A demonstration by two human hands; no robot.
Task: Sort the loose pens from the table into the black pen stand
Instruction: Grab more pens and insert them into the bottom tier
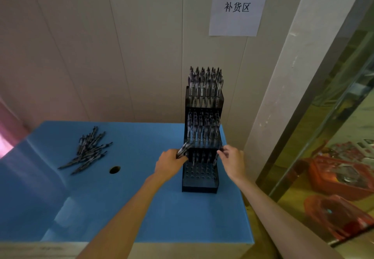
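Head view — left hand [169,162] grips pens [183,149] | right hand [232,160] pinches pen [217,157]

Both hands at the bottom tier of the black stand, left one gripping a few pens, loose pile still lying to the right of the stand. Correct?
Not quite. In the head view the loose pens lie to the left of the black pen stand, on the blue table. The rest holds: left hand grips a few pens, right hand pinches one at the bottom tier.

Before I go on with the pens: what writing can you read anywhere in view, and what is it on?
"补货区": handwritten on the white paper sheet stuck to the wall above the black pen stand.
Print on the pen barrels: too small and blurred to read.
Nothing else legible.
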